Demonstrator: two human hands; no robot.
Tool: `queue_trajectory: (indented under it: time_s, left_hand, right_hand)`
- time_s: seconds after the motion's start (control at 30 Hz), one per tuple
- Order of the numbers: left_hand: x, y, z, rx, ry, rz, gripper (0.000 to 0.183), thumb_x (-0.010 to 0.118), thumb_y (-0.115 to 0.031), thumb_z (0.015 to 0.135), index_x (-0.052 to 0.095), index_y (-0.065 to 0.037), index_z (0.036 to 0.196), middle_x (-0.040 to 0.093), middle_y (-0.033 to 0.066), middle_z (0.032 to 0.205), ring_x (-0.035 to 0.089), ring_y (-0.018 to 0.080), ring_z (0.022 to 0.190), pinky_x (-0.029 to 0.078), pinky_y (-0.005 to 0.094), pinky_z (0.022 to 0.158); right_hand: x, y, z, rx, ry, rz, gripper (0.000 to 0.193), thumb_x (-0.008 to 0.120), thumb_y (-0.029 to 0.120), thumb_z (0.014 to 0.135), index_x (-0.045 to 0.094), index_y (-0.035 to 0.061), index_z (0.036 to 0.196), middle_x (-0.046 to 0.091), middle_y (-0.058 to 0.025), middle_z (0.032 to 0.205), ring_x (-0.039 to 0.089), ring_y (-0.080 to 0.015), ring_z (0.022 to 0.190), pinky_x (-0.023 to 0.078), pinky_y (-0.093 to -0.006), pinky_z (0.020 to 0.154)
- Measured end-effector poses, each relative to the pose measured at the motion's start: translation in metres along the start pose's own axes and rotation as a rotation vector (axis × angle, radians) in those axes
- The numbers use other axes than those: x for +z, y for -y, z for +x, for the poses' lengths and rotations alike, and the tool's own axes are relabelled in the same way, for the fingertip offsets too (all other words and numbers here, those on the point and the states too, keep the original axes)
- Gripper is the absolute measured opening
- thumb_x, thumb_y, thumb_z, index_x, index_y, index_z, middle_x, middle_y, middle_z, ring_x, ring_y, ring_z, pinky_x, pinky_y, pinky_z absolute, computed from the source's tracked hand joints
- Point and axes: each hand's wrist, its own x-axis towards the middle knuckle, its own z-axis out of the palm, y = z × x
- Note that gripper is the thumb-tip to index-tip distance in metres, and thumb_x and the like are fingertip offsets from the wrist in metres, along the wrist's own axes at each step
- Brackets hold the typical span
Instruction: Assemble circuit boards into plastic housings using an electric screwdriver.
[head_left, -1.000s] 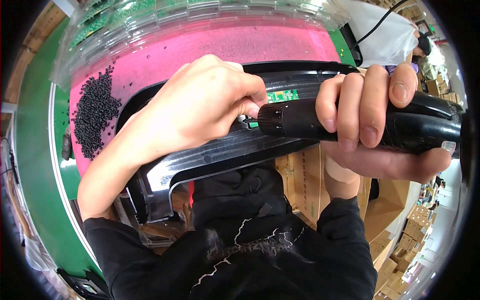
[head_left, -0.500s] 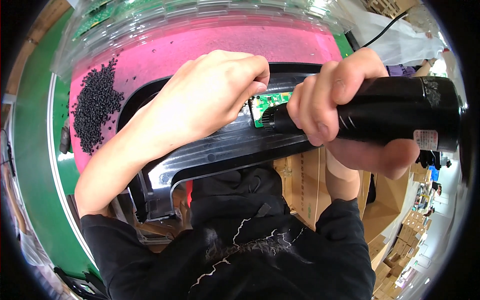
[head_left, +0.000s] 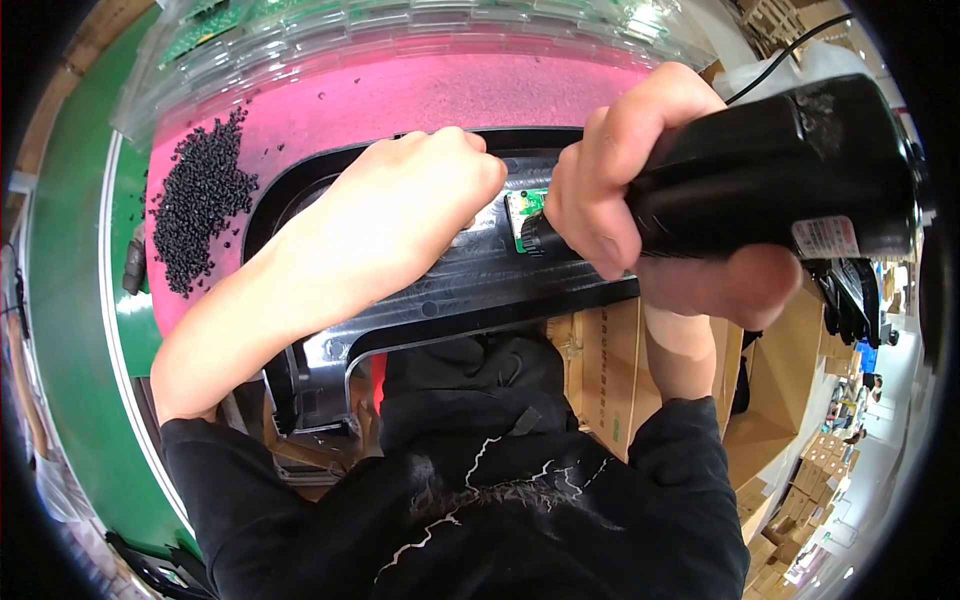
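Note:
A large black electric screwdriver (head_left: 740, 170) fills my right hand (head_left: 625, 180), my fingers wrapped round its body. Its ribbed nose points down to the left, over the edge of a green circuit board (head_left: 519, 206); the bit's tip is hidden. That board lies inside a curved black plastic housing (head_left: 470, 300), partly covered by my right fingers. My left hand (head_left: 415, 195) hovers over the housing just left of the board, its fingers curled in and closed. Whatever those fingertips hold, if anything, is out of sight.
A heap of small black screws (head_left: 200, 205) lies on the pink mat (head_left: 400, 95) at left. Clear plastic trays (head_left: 420, 30) are stacked along the far side. Cardboard boxes (head_left: 615, 375) stand below at right. A black cable (head_left: 790, 50) runs behind the screwdriver.
My left hand has drawn back leftward from the board, its fingertips now turned under. The screwdriver's rear end has swung upward in the picture, its nose staying by the board's edge.

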Motion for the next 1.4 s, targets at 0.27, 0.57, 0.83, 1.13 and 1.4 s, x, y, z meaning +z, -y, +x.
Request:
queue_trajectory:
  time_s: [0.27,0.57,0.83,1.13,1.4]
  left_hand:
    - [-0.01,-0.019,-0.002,-0.075,0.06,0.216,0.009,0.059,-0.006,0.08,0.061,0.003,0.081,0.062,0.0215,0.079,0.066,0.039,0.079,0.053,0.0463,0.068]
    - [-0.006,-0.023,0.003,-0.035,0.175,0.254,0.007,0.06,-0.003,0.081,0.061,0.003,0.085,0.062,0.0193,0.083,0.066,0.0386,0.081,0.054,0.0464,0.07]
    - [0.001,-0.026,0.021,0.208,-0.076,-0.089,0.02,0.071,-0.014,0.086,0.058,0.001,0.085,0.061,0.0136,0.08,0.063,0.0362,0.074,0.052,0.0421,0.064]
    - [0.001,-0.026,0.028,0.273,-0.25,-0.246,0.026,0.084,-0.011,0.071,0.062,0.002,0.079,0.065,0.0107,0.075,0.066,0.0285,0.066,0.051,0.0325,0.057]
    - [-0.001,-0.037,0.031,0.011,-0.032,-0.475,0.038,0.084,-0.016,0.071,0.065,-0.001,0.1,0.068,0.0122,0.094,0.068,0.0299,0.086,0.056,0.0337,0.068]
  right_hand:
    - [0.007,0.008,-0.008,0.099,-0.186,-0.042,0.085,0.069,0.08,0.071,0.05,0.0043,0.107,0.055,0.0006,0.07,0.05,-0.0074,0.052,0.04,-0.0212,0.047]
    - [-0.021,0.015,-0.022,-0.443,-0.01,0.087,0.072,0.069,0.071,0.078,0.051,0.0086,0.109,0.057,0.0038,0.072,0.056,-0.0094,0.054,0.048,-0.0272,0.061]
    - [-0.025,0.047,-0.037,-0.447,-0.267,0.206,0.051,0.072,0.048,0.073,0.051,0.009,0.098,0.055,0.0041,0.066,0.051,-0.0076,0.047,0.042,-0.0244,0.057]
    - [-0.031,0.052,-0.041,-0.367,-0.271,0.241,0.048,0.069,0.046,0.072,0.05,0.0105,0.097,0.054,0.0061,0.063,0.051,-0.0064,0.046,0.041,-0.0234,0.055]
    - [-0.058,0.047,-0.043,-0.353,-0.042,-0.047,0.069,0.065,0.065,0.079,0.052,0.0049,0.111,0.056,0.0033,0.072,0.052,-0.0076,0.052,0.042,-0.0263,0.056]
